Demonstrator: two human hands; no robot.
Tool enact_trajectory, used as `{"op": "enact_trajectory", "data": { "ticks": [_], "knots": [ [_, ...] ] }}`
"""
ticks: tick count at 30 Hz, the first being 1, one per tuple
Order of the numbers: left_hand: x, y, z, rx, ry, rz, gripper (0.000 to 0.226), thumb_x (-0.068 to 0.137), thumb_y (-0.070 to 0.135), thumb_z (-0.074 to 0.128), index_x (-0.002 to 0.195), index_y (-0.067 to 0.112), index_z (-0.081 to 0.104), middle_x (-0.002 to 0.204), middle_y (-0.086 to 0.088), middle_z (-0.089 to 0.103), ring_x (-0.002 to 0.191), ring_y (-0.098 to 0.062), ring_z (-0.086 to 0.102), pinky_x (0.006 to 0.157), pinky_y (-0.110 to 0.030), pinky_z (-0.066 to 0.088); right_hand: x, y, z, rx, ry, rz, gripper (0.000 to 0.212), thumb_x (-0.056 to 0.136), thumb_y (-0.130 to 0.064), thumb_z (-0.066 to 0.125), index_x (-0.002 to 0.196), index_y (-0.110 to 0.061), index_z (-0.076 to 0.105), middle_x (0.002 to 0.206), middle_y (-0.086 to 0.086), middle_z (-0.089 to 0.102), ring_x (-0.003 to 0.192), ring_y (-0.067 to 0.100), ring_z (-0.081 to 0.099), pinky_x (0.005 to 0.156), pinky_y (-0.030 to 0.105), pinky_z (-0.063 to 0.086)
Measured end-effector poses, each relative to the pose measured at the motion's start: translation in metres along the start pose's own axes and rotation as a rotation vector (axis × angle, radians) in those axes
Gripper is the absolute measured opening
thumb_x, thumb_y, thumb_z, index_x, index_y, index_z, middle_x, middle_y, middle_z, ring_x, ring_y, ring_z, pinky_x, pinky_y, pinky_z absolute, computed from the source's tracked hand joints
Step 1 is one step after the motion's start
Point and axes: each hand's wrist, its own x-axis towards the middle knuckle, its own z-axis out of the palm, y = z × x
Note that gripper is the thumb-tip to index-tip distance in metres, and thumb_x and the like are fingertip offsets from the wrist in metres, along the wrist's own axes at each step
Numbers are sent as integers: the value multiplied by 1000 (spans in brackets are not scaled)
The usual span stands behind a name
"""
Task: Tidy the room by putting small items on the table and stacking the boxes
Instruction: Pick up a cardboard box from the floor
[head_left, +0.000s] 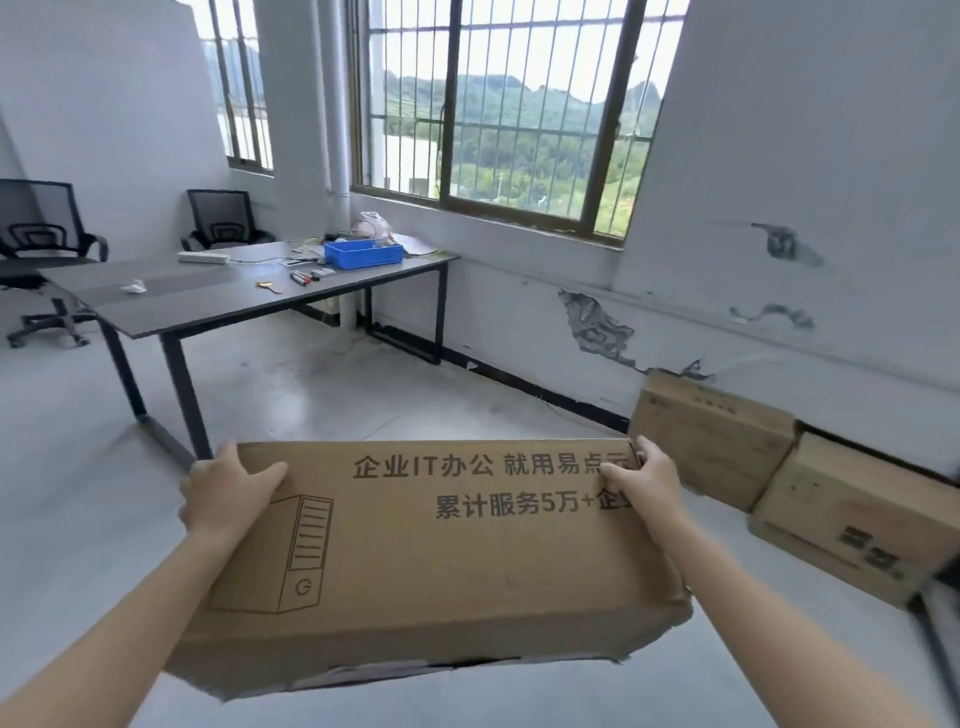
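As arms stretch forward, left hand and right hand apparently clasp the box.

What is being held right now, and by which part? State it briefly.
The large printed cardboard box. The left hand grips its far left corner and the right hand its far right corner, thumbs on the printed face.

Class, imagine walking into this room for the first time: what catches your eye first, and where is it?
The large cardboard box, printed with a computer tower, is held in the foreground by the left hand and right hand at its far corners. Behind, a barred window shows green hills, with a grey table carrying a blue tray to its lower left. At right, a farther floor box and a nearer floor box line the wall.
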Motion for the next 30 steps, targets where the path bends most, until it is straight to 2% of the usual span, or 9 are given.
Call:
{"op": "enact_trajectory", "data": {
  "ticks": [3, 5, 7, 10, 15, 19, 22, 25, 30],
  "knots": [
    [34, 30, 43, -54, -113, 49, 61, 89, 30, 59, 139, 4, 35, 135, -25, 42, 128, -40, 34, 102, -51, 34, 25, 15, -15, 90, 98, 131, 44, 85, -6, 64, 123, 11, 48, 99, 9, 56, 85, 16, 51, 73, 27, 43],
    [62, 50, 74, -88, -196, 78, 57, 89, 31, 57, 135, 2, 38, 134, -24, 44, 126, -40, 37, 100, -50, 36, 46, 26, -21, 127, 167, 234, 28, 83, -2, 65, 97, 16, 50, 85, 8, 57, 81, 18, 54, 74, 32, 48],
    [88, 71, 102, -108, -267, 95, 49, 89, 32, 56, 125, -1, 44, 128, -24, 47, 121, -40, 41, 96, -47, 37, 66, 32, -24, 141, 227, 298, 16, 80, 2, 66, 88, 11, 56, 80, 9, 60, 77, 23, 56, 73, 35, 49],
    [122, 106, 142, -109, -372, 128, 47, 89, 33, 55, 119, -2, 46, 125, -24, 50, 118, -40, 44, 93, -45, 38, 94, 35, -30, 151, 294, 362, 12, 79, 5, 63, 90, 9, 65, 86, 19, 67, 71, 27, 59, 66, 34, 49],
    [154, 160, 207, -132, -498, 228, 51, 91, 29, 53, 129, -2, 43, 129, -24, 47, 122, -39, 41, 98, -46, 36, 117, 52, -41, 125, 468, 464, 13, 83, 2, 62, 95, 7, 64, 107, 22, 65, 87, 26, 57, 81, 36, 46],
    [157, 186, 254, -169, -619, 238, 42, 88, 31, 54, 119, 3, 49, 124, -21, 50, 117, -38, 43, 98, -49, 39, 121, 73, -47, 130, 595, 555, 24, 87, 0, 58, 109, 12, 59, 92, 9, 59, 84, 24, 52, 79, 37, 44],
    [161, 213, 294, -195, -732, 231, 57, 72, 44, 50, 114, 5, 52, 120, -18, 53, 113, -37, 47, 95, -52, 42, 136, 95, -61, 142, 649, 614, 10, 88, -4, 57, 86, 5, 62, 70, 8, 56, 65, 21, 49, 61, 30, 39],
    [156, 245, 328, -223, -796, 237, 55, 61, 42, 45, 100, 5, 55, 107, -15, 58, 105, -35, 52, 90, -45, 46, 162, 117, -85, 171, 704, 657, 11, 89, -12, 56, 84, -2, 58, 75, 10, 55, 72, 24, 50, 65, 32, 38],
    [152, 306, 403, -239, -828, 238, 26, 86, 26, 53, 96, 2, 56, 95, -15, 59, 95, -33, 54, 85, -40, 44, 231, 165, -130, 254, 671, 720, 11, 87, -16, 58, 87, -4, 54, 72, 12, 56, 63, 24, 51, 58, 30, 37]
  ]
}}
